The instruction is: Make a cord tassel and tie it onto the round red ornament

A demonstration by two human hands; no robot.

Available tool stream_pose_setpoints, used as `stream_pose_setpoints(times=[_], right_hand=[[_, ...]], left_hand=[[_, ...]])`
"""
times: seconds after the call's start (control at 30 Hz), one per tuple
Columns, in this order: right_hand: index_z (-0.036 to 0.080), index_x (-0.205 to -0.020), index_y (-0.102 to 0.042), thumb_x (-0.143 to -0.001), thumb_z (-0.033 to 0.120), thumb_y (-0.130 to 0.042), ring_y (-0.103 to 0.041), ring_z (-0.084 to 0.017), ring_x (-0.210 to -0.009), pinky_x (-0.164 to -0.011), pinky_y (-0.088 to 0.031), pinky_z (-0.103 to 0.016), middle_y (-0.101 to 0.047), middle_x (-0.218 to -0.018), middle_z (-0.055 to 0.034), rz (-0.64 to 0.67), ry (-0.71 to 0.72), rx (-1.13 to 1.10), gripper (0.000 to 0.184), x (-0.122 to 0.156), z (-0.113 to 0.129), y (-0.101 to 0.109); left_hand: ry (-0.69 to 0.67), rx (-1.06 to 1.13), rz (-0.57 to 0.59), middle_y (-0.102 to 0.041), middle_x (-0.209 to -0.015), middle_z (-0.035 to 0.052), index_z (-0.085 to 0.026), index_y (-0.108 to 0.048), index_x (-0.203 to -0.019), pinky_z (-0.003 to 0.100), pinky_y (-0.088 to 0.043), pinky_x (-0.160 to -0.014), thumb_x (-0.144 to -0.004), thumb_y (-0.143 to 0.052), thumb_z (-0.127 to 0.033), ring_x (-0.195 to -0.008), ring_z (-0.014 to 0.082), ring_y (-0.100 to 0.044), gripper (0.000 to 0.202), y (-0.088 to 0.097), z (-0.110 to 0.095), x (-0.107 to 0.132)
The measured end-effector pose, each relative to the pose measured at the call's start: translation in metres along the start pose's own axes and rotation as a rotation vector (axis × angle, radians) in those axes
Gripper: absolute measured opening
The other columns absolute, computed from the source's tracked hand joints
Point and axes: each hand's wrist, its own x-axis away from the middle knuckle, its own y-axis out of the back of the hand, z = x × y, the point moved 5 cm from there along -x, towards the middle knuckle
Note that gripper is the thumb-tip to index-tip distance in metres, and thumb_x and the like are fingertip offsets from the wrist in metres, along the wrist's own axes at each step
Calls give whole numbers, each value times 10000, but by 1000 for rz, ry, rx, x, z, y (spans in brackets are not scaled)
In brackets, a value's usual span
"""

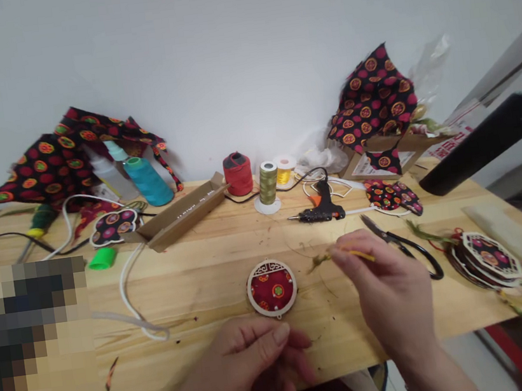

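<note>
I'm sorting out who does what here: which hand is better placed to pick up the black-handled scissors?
The right hand, probably. The scissors lie just beside it, past its knuckles, though its fingers pinch a yellow-green strand. The left hand sits at the table edge below the round ornament.

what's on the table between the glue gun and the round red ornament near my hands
In the head view, the stretch between the glue gun and the round red ornament is bare wood, crossed perhaps by a faint thread. The right hand pinches a yellow-green strand just beside it.
</note>
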Motion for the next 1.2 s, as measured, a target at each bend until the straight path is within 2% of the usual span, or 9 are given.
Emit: stream_pose_setpoints(times=[0.1,0.23,0.5,0.7,0.87,0.97,1.07,1.13,1.2], right_hand=[[213,-820,-679,-812,124,-618,-544,-129,-701,-610,-430,-260,-598,-740,-9,154,390,199,108,22,27,-15],[209,-812,-667,-831,120,-606,-554,-119,-685,-647,-408,-289,-632,-684,16,309,693,318,110,52,35,-30],[194,-717,-630,-780,57,-582,-543,-113,-700,-688,-375,-295,-628,-655,37,412,844,402,158,72,24,-48],[195,-729,-626,-818,82,-556,-549,-110,-678,-671,-397,-276,-636,-669,30,424,817,338,160,77,18,-52],[200,-848,-653,-920,265,-482,-578,-119,-697,-662,-453,-256,-652,-742,-7,479,548,18,197,60,13,-37],[202,-877,-679,-881,264,-529,-595,-137,-703,-621,-469,-252,-656,-772,-33,413,96,-136,163,42,-2,-30],[194,-815,-700,-786,290,-644,-586,-143,-676,-597,-456,-245,-653,-744,-23,530,-378,-230,115,39,-18,-41],[181,-719,-691,-728,308,-687,-539,-127,-617,-563,-420,-232,-608,-650,4,627,-510,-289,127,41,-20,-51],[176,-632,-664,-693,284,-705,-491,-112,-579,-543,-387,-226,-555,-586,25,634,-547,-309,131,42,-20,-57]], left_hand=[[8,90,23,-737,-759,88,-131,-717,-816,169,-205,-365,-823,-590,-427,-378,48,-507,323,-3,-3,0],[-59,155,-38,-560,-488,-36,-141,-728,-741,177,-147,-387,-809,-634,-375,-351,19,-327,261,3,-6,-2],[-199,59,-246,-698,-718,55,-127,-742,-786,197,-103,-410,-759,-690,-303,-394,7,-250,185,17,-18,-4],[-247,-69,-269,-567,-593,-11,-121,-676,-629,216,-112,-434,-806,-633,-322,-444,38,-260,272,20,-18,-3],[-239,-96,-259,-494,-540,-36,-145,-614,-582,223,-175,-467,-805,-624,-359,-486,75,-287,310,19,-19,-3],[-206,-148,-231,-493,-540,-35,-150,-608,-597,233,-166,-470,-799,-622,-381,-491,85,-292,308,14,-18,-2],[-167,-267,-186,-435,-511,-52,-156,-592,-577,241,-145,-459,-811,-590,-425,-471,86,-270,356,9,-14,-1],[-147,-320,-153,-395,-495,-65,-161,-582,-564,239,-142,-450,-807,-587,-436,-460,84,-258,367,8,-10,-1],[-144,-335,-140,-346,-471,-80,-163,-587,-564,237,-135,-441,-803,-589,-436,-442,80,-239,363,8,-7,-2]])
